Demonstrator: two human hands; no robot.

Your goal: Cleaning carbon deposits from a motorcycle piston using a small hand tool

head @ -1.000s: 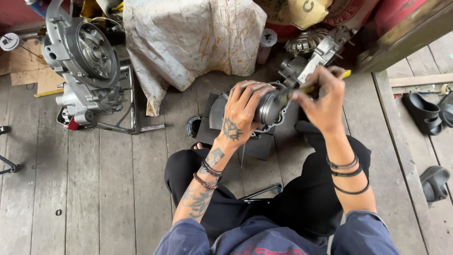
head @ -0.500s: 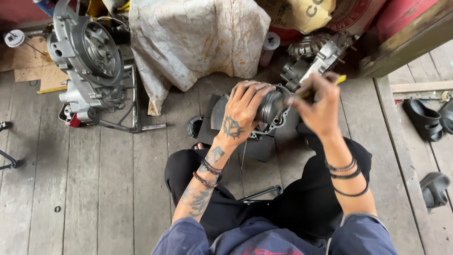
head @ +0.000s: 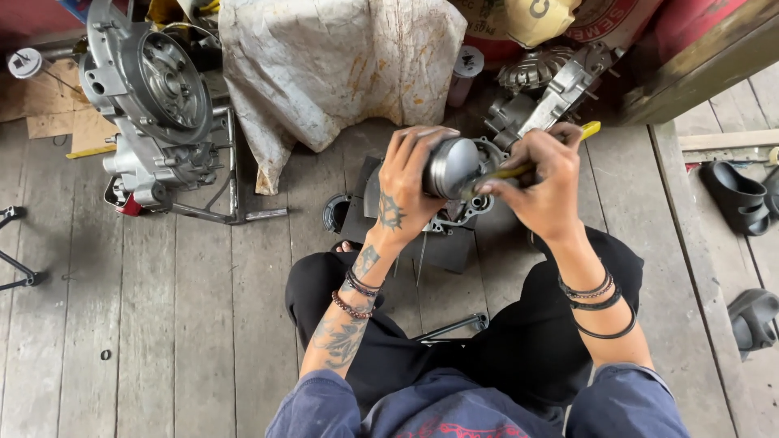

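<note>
A person sits cross-legged on a grey plank floor [head: 162, 324], seen from above; the left hand [head: 406, 195] is wrapped around a round grey metal cylinder [head: 451, 166], a piston by its look, held up above the lap; the right hand [head: 544, 186], just right of the cylinder, pinches a yellow-handled tool [head: 560, 150] whose tip meets the cylinder's side; the work seems mid-way, since the tool is applied and the part remains off any engine; beneath the cylinder lies a dark engine casing [head: 430, 235]; far left of it stands an engine block on a stand [head: 154, 105]; behind it a stained cloth [head: 341, 65] drapes over something hidden.
</note>
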